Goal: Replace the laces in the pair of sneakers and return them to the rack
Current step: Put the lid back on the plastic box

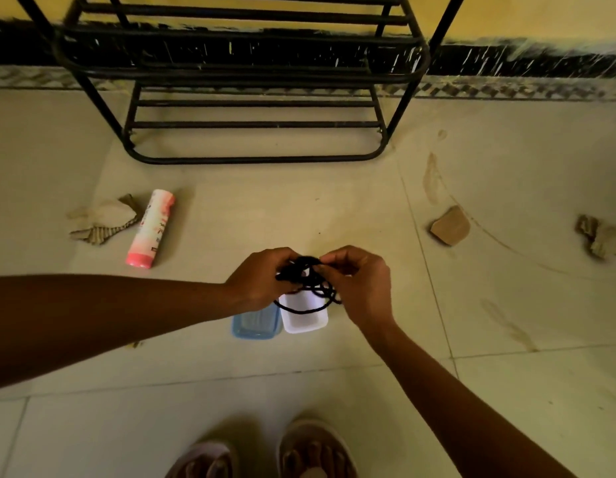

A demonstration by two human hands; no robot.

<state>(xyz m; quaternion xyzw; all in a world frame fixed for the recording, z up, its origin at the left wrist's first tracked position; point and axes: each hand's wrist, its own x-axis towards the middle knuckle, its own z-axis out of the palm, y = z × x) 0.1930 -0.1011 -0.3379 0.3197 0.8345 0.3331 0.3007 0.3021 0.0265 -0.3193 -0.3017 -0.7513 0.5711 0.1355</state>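
Left hand (260, 277) & right hand (360, 284) held black laces (308, 282), ctr of frame.
Each grip was pinched on the tangled bundle; loops hung in front of a white tub (305, 320) w/ a blue lid (253, 322) touching its left side on the floor (334, 208). Rack (251, 125) stood at top, pink bottle (150, 229) lay mid-left.
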